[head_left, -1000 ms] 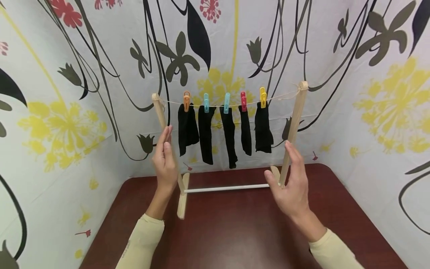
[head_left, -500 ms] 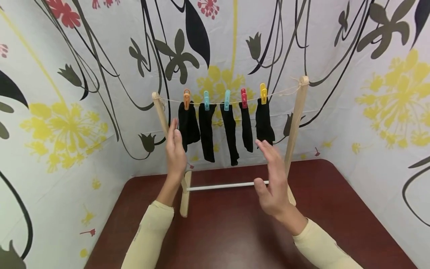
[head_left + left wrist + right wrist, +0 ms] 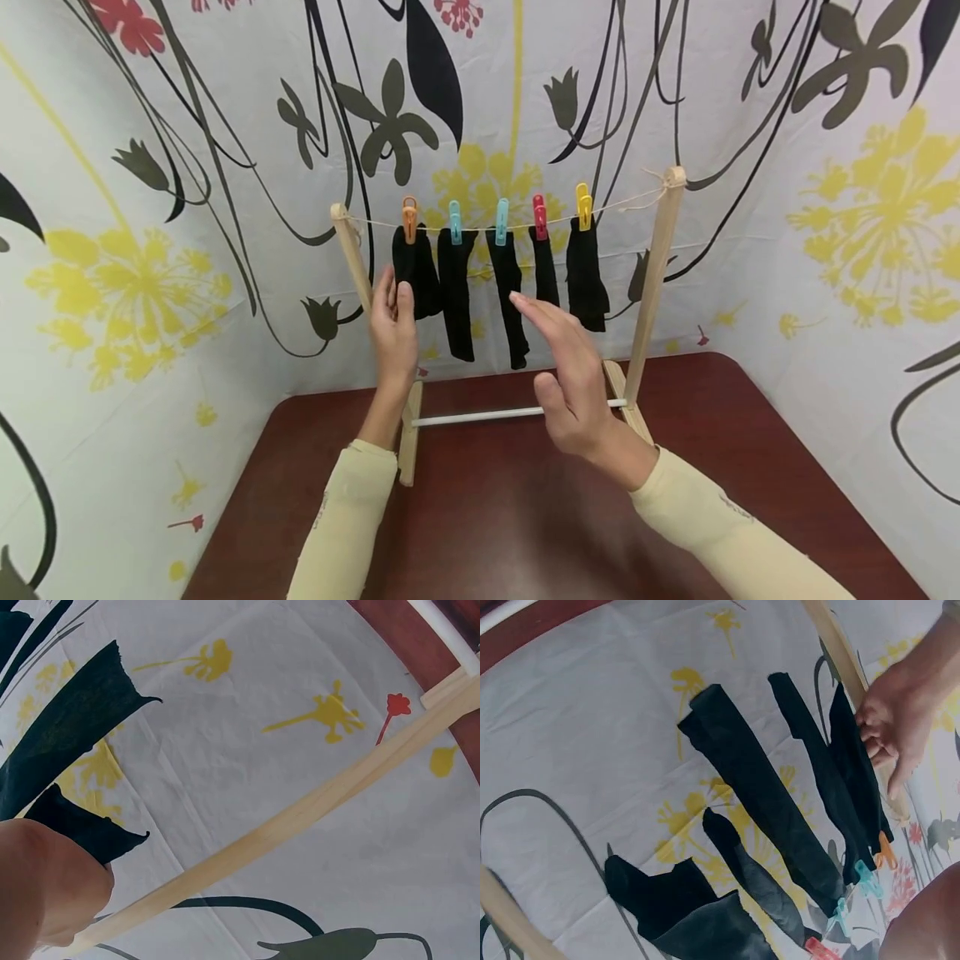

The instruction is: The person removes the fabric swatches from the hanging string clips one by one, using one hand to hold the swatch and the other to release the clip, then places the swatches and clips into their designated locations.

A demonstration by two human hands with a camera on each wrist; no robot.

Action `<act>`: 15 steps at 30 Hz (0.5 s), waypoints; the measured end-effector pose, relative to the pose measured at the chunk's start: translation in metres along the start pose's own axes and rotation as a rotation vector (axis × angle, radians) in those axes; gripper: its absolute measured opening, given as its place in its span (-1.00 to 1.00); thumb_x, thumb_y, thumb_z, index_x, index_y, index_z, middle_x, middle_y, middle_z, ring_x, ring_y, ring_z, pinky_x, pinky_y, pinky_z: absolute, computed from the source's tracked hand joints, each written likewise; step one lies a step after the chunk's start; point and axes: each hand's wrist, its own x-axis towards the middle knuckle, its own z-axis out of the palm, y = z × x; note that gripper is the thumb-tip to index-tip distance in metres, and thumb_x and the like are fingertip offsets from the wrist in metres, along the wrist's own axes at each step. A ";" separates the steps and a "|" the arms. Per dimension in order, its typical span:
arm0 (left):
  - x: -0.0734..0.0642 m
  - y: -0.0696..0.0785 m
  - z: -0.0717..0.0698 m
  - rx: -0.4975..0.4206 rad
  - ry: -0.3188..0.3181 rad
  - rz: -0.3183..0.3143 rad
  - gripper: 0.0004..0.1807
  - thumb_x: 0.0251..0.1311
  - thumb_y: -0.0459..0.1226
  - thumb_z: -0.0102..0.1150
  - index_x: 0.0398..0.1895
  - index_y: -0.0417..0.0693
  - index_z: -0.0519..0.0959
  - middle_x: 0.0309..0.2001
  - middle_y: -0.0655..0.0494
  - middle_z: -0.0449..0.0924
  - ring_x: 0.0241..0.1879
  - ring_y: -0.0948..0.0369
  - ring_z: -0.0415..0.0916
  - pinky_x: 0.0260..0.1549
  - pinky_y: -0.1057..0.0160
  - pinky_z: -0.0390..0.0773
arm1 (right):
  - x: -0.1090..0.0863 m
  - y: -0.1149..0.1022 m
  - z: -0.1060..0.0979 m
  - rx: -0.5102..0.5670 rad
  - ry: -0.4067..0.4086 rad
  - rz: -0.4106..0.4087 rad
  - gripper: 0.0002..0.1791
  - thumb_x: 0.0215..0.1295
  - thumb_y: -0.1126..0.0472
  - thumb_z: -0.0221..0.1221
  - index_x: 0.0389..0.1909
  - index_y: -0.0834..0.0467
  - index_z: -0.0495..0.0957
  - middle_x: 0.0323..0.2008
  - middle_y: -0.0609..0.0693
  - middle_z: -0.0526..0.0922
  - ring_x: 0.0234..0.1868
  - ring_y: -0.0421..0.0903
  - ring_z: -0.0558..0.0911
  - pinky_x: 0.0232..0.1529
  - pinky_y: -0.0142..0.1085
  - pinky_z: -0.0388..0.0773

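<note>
Five black sock-like cloths hang from a string line, held by clothespins; the leftmost black cloth (image 3: 427, 283) has an orange clothespin (image 3: 409, 221). My left hand (image 3: 395, 337) is raised beside the left wooden post (image 3: 352, 254), its fingers loosely extended and overlapping that cloth's edge in the head view. The right wrist view shows this left hand (image 3: 904, 724) close by the post, thumb apart. My right hand (image 3: 573, 379) is held up before the line, fingers straight together, thumb apart, holding nothing. Its fingertips overlap the middle black cloth (image 3: 512, 275) in the head view.
The wooden rack has a right post (image 3: 654, 283), flat feet and a white crossbar (image 3: 480, 416) low between them. It stands on a dark red table (image 3: 465, 517). Light blue, red and yellow clothespins (image 3: 584, 207) grip the line. Flower-printed fabric (image 3: 840, 275) surrounds the table.
My right hand has moved left from beside the right post to in front of the middle cloths. My left hand has shifted slightly right, toward the leftmost cloth. The cloths still hang.
</note>
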 end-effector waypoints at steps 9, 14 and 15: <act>0.001 0.002 0.002 0.034 0.009 -0.028 -0.32 0.55 -0.19 0.19 0.65 -0.05 0.24 0.58 -0.06 0.35 0.50 0.15 0.39 0.43 0.13 0.46 | 0.024 0.005 0.014 0.059 -0.091 0.071 -0.08 0.69 -0.35 -0.46 0.45 0.34 0.43 0.40 0.18 0.57 0.06 0.04 0.60 -0.04 -0.19 0.42; 0.004 -0.003 0.002 0.051 0.016 0.016 -0.54 0.48 -0.12 0.30 0.36 -0.04 0.57 0.04 -0.15 0.69 -0.17 0.23 0.57 -0.22 0.39 0.53 | 0.034 0.006 0.020 0.061 -0.087 0.069 -0.11 0.70 -0.34 -0.43 0.44 0.32 0.43 0.37 0.17 0.60 0.10 0.04 0.59 0.02 -0.16 0.45; 0.004 -0.004 0.002 0.046 0.015 0.028 -0.57 0.49 -0.12 0.30 0.31 -0.07 0.59 0.01 -0.14 0.69 -0.19 0.22 0.56 -0.25 0.40 0.53 | 0.036 0.006 0.020 0.064 -0.087 0.068 -0.12 0.70 -0.33 -0.41 0.45 0.32 0.43 0.36 0.17 0.60 0.12 0.04 0.59 0.03 -0.16 0.45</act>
